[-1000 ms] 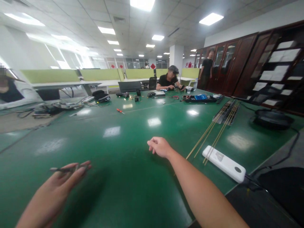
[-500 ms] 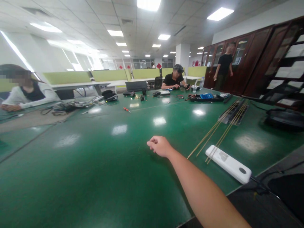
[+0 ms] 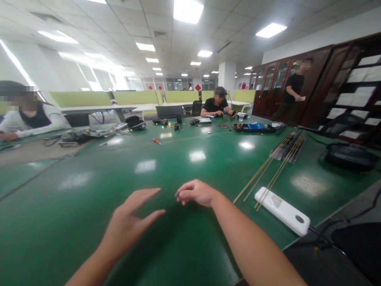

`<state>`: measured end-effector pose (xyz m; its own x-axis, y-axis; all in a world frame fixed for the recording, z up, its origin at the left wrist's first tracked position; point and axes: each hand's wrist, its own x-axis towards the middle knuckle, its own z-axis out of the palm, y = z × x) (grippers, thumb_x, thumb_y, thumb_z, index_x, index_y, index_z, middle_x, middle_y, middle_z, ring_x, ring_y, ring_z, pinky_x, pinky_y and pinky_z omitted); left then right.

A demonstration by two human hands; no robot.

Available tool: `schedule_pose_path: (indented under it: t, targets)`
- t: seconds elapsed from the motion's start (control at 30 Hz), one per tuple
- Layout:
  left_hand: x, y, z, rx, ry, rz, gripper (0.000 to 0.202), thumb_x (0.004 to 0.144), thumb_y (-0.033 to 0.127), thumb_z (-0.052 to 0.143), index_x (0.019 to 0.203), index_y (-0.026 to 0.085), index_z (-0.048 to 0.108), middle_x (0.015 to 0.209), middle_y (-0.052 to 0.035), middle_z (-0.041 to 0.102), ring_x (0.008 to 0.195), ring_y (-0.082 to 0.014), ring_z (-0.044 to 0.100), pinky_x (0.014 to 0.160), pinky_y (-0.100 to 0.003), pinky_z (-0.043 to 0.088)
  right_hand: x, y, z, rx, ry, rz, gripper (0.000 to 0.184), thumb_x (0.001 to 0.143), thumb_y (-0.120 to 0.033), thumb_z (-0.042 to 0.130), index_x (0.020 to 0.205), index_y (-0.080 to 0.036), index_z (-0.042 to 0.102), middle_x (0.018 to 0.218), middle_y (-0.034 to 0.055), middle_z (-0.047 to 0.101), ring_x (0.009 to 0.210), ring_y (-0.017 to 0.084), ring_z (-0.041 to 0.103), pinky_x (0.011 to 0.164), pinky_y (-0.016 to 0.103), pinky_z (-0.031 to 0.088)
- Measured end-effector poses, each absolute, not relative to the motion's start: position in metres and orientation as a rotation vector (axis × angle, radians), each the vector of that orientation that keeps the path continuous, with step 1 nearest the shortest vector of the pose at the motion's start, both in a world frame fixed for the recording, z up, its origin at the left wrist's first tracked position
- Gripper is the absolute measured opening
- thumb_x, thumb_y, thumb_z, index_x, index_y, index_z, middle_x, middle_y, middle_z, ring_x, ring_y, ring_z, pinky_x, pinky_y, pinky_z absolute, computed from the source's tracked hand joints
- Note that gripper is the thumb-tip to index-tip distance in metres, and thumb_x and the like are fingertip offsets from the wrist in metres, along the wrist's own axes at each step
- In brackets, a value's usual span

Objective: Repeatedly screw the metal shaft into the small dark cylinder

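Observation:
My right hand point(image 3: 196, 192) is closed in a pinch above the green table point(image 3: 98, 206). A small dark object point(image 3: 177, 194) shows at its fingertips, too small and blurred for me to tell its kind. To its left, my left hand point(image 3: 135, 216) reaches in with thumb and fingers spread and nothing between them. A short gap separates the two hands. Right of my right forearm, several thin brass-coloured rods point(image 3: 275, 174) lie with their near ends by a white power strip point(image 3: 282, 210).
Dark metal strips point(image 3: 293, 147) lie under the rods' far ends. A red screwdriver point(image 3: 156, 141) is farther back, and a blue-and-black tool pouch point(image 3: 254, 127) sits at the far right. A black bag point(image 3: 348, 157) rests near the right edge. Two people sit at the table; another walks by the cabinets.
My left hand has come into view from below, fingers spread. My right hand has shifted slightly, and a small dark object now shows at its fingertips. The walking person moved right.

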<state>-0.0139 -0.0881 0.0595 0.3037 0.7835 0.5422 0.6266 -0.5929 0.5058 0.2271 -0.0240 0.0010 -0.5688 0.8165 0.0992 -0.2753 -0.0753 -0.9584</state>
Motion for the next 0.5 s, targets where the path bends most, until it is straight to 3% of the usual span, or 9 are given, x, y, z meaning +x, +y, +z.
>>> schedule_pose_path:
  t: [0.17, 0.37, 0.5]
  targets:
    - [0.037, -0.057, 0.054, 2.232, 1.037, 1.159, 0.022, 0.079, 0.039, 0.07, 0.095, 0.026, 0.075, 0.098, -0.0055, 0.073, 0.096, -0.0242, 0.067, 0.089, -0.038, 0.054, 0.225, -0.021, 0.001, -0.578, -1.278, 1.769, 0.043, 0.056, -0.045, 0.087, 0.079, -0.013, 0.07, 0.069, 0.0008, 0.065, 0.06, 0.011, 0.057, 0.064, 0.027, 0.045]
    - [0.044, -0.054, 0.043, 1.935, 1.081, 1.239, 0.035, 0.075, 0.04, 0.073, 0.102, 0.017, 0.07, 0.101, -0.0099, 0.073, 0.095, -0.0259, 0.069, 0.091, -0.042, 0.055, 0.218, -0.023, 0.003, -0.487, -1.203, 1.8, 0.042, 0.057, -0.047, 0.086, 0.074, -0.013, 0.067, 0.074, 0.0019, 0.065, 0.062, 0.011, 0.056, 0.065, 0.027, 0.045]
    - [0.043, -0.06, 0.049, 1.906, 1.138, 1.234, 0.035, 0.074, 0.046, 0.073, 0.094, 0.017, 0.071, 0.096, -0.0092, 0.074, 0.09, -0.0264, 0.069, 0.089, -0.041, 0.056, 0.216, -0.027, 0.004, -0.507, -1.235, 1.828, 0.046, 0.059, -0.051, 0.085, 0.076, -0.012, 0.066, 0.073, 0.0023, 0.064, 0.063, 0.012, 0.056, 0.066, 0.028, 0.046]
